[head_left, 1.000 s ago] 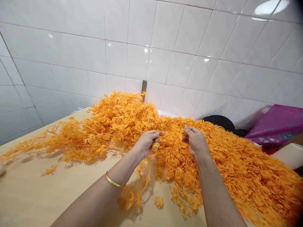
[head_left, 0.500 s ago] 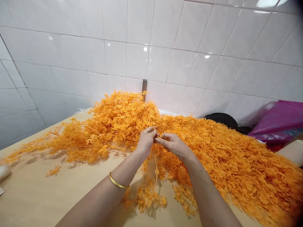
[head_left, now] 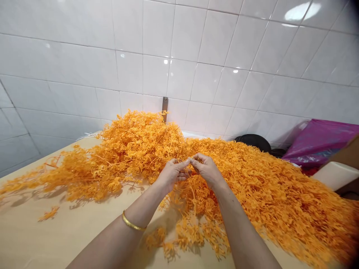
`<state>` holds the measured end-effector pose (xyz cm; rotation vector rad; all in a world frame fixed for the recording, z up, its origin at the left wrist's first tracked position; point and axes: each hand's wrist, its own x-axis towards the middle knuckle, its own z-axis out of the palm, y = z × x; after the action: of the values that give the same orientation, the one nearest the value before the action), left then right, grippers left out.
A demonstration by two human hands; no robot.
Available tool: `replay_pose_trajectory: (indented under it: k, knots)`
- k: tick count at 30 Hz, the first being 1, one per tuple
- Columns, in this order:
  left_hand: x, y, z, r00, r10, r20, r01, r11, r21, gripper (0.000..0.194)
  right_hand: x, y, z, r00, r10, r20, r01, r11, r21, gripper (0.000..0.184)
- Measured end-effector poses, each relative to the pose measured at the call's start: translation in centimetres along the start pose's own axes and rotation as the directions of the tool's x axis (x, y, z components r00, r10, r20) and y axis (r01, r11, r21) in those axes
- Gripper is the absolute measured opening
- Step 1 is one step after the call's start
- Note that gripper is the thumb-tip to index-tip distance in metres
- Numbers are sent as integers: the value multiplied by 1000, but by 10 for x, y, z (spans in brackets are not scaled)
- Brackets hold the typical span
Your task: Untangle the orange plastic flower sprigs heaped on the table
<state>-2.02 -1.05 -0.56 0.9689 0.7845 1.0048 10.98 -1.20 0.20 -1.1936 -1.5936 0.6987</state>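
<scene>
My left hand (head_left: 173,175) and my right hand (head_left: 206,170) meet at the fingertips above the table, in front of a heap of orange artificial foliage (head_left: 140,145). Thumb and forefinger of the left are pinched together; whatever sits between them is too small to make out. The right is closed too, pinching the top of a thin orange plastic stem (head_left: 194,198) that hangs down below it. Leafy orange sprigs (head_left: 190,233) spread at the stem's lower end, close to the tabletop. A gold bangle (head_left: 131,222) circles my left wrist.
A larger orange foliage pile (head_left: 275,194) covers the table's right side. One loose sprig (head_left: 48,214) lies on the tan tabletop (head_left: 56,243) at left. Behind are a tiled wall (head_left: 157,33), a metal bracket (head_left: 165,108), a black round object (head_left: 254,142) and a purple bag (head_left: 322,140).
The view has swung slightly right. My fingers have shifted from a bunched grip to tip against tip. The hanging stem now sits farther right, under my right hand.
</scene>
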Motion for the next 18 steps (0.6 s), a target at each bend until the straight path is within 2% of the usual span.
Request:
replay_pose_trajectory:
  k: [2, 4, 6, 10, 14, 18]
  knots:
    - [1, -3, -1, 995, -32, 93, 36, 998, -44, 25, 1, 1, 1, 1000, -19, 3, 19, 1000, -16, 25]
    - [2, -5, -1, 991, -57, 124, 68, 994, -89, 15, 2, 3, 2, 999, -38, -15, 37, 998, -50, 25]
    - [2, -6, 0, 990, -61, 127, 75, 991, -113, 9, 4, 5, 2, 996, -33, -81, 27, 997, -75, 26]
    - [-3, -4, 6, 989, 10, 146, 4, 996, -93, 11, 6, 10, 3, 967, 9, -254, -25, 998, -60, 28]
    - [-7, -1, 11, 990, 69, 123, -60, 995, -77, 14, 6, 9, 6, 924, -76, -376, 4, 982, -189, 27]
    - [-11, 4, 14, 992, 99, 78, -99, 995, -14, 16, 3, -3, 13, 897, -132, -422, -16, 944, -329, 25]
